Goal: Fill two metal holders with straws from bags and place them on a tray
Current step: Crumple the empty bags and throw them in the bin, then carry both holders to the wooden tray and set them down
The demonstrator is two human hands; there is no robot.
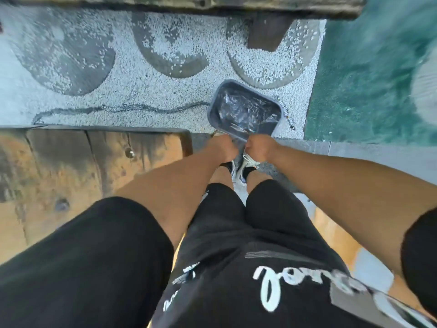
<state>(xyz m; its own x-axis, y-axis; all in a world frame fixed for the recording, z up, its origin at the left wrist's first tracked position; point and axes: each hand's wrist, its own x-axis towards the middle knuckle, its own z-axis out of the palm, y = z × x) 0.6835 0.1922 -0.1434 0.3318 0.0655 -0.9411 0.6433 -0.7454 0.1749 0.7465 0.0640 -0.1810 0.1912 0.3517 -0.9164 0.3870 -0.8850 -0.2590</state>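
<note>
A grey plastic bin [214, 107] with rounded corners hangs low in front of my legs, above the pebbled floor. Inside it lie crumpled clear plastic bags [241, 110] with thin dark straws showing through. My left hand [223, 149] grips the bin's near rim on its left. My right hand [257, 147] grips the same rim on its right. Both fists are curled tight, a little apart. No metal holder or tray shows in the frame.
A wooden bench top [71, 166] lies at the left, level with my thighs. Another wooden edge [212, 5] with a dark post [267, 31] crosses the top. Green flooring [366, 91] lies to the right. My shoes [241, 169] stand under the bin.
</note>
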